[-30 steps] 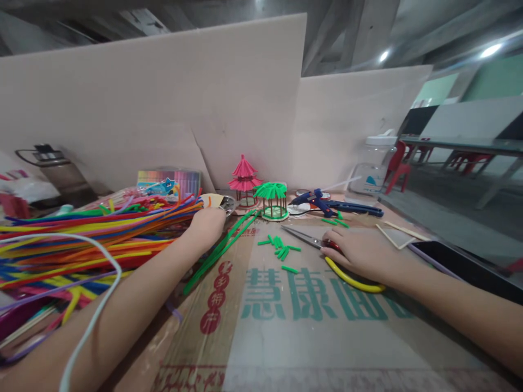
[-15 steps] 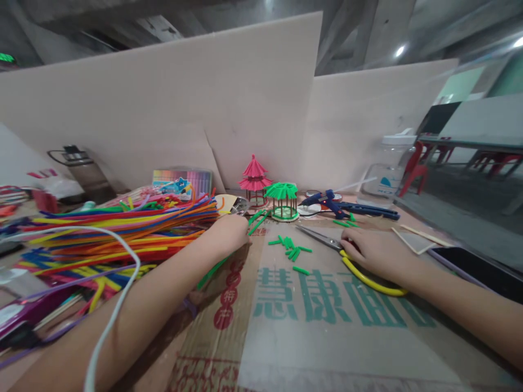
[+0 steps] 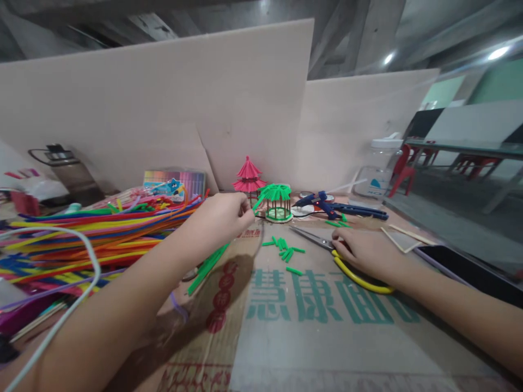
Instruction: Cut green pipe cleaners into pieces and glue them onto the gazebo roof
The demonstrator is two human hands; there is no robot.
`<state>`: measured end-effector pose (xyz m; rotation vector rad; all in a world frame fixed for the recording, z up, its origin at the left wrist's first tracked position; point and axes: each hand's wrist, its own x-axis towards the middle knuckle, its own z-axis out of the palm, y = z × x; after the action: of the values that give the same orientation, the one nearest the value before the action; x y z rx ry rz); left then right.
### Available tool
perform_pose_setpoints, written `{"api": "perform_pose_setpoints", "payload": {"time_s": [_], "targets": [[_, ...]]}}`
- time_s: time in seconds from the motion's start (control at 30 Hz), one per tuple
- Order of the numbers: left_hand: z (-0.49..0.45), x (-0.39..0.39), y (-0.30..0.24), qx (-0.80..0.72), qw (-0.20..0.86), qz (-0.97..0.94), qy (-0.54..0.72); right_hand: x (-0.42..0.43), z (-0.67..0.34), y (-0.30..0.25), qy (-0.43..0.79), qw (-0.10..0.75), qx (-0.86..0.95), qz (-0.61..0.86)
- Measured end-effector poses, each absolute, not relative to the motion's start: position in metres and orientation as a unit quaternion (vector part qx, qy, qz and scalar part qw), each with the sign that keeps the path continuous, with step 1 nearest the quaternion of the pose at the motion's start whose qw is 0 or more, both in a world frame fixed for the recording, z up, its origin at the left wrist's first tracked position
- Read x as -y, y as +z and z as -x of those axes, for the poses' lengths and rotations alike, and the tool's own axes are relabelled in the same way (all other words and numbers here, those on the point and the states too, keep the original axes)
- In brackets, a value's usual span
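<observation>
My left hand (image 3: pixel 231 215) is raised over the left of the cardboard, fingers pinched on a green pipe cleaner (image 3: pixel 257 205) whose end pokes out toward the small green-roofed pavilion (image 3: pixel 278 202). Under my left wrist lies a bundle of long green pipe cleaners (image 3: pixel 208 268). My right hand (image 3: pixel 355 247) is closed around the scissors (image 3: pixel 363 280) with yellow handles, which lie low over the board, blades pointing to the far left. Short cut green pieces (image 3: pixel 288 253) are scattered between my hands. Behind the green pavilion stands a pink-roofed pavilion (image 3: pixel 248 177).
Colourful pipe cleaners (image 3: pixel 102 231) heap up on the left, a marker set (image 3: pixel 174 185) behind them. A white cable (image 3: pixel 92 256) crosses my left forearm. At the back right are a glue gun (image 3: pixel 321 204), a utility knife (image 3: pixel 359 210) and a water bottle (image 3: pixel 373 171); a phone (image 3: pixel 461 267) lies right.
My left hand has lifted from the table near the green pipe cleaners and now shows one between its fingers. My right hand stays on the scissors. The view has shifted slightly.
</observation>
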<state>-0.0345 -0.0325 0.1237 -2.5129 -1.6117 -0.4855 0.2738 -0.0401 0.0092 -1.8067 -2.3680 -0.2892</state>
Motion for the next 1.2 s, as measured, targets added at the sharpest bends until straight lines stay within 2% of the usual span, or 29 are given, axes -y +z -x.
{"api": "perform_pose_setpoints", "payload": {"time_s": [0.13, 0.2, 0.3, 0.4, 0.5, 0.6, 0.7, 0.8, 0.87, 1.07, 1.2], "targets": [[0.023, 0.042, 0.121, 0.467, -0.097, 0.84, -0.258, 0.049, -0.265, 0.017, -0.065, 0.15, 0.797, 0.581], [0.014, 0.044, 0.113, 0.42, -0.21, 0.828, -0.306, 0.058, -0.254, 0.023, 0.039, 0.217, 0.799, 0.559], [0.001, 0.05, 0.099, 0.345, -0.37, 0.784, -0.359, 0.071, -0.23, 0.033, 0.266, 0.3, 0.773, 0.492], [-0.009, 0.056, 0.086, 0.307, -0.428, 0.762, -0.377, 0.081, -0.206, 0.04, 0.379, 0.318, 0.755, 0.432], [-0.013, 0.059, 0.077, 0.301, -0.405, 0.759, -0.411, 0.084, -0.191, 0.039, 0.369, 0.33, 0.764, 0.414], [-0.011, 0.054, 0.067, 0.319, -0.333, 0.783, -0.417, 0.08, -0.192, 0.031, 0.346, 0.386, 0.734, 0.439], [-0.009, 0.044, 0.049, 0.312, -0.169, 0.881, -0.312, 0.071, -0.204, 0.02, 0.273, 0.438, 0.719, 0.466], [-0.009, 0.038, 0.026, 0.241, -0.021, 0.955, -0.173, 0.062, -0.214, 0.012, 0.194, 0.426, 0.738, 0.486], [-0.011, 0.036, 0.013, 0.215, 0.025, 0.968, -0.13, 0.06, -0.215, 0.01, 0.18, 0.407, 0.746, 0.496], [-0.013, 0.033, 0.002, 0.25, 0.029, 0.957, -0.145, 0.063, -0.207, 0.01, 0.218, 0.357, 0.766, 0.488], [-0.016, 0.036, 0.008, 0.326, -0.093, 0.914, -0.221, 0.062, -0.207, 0.007, 0.264, 0.376, 0.735, 0.498]]}}
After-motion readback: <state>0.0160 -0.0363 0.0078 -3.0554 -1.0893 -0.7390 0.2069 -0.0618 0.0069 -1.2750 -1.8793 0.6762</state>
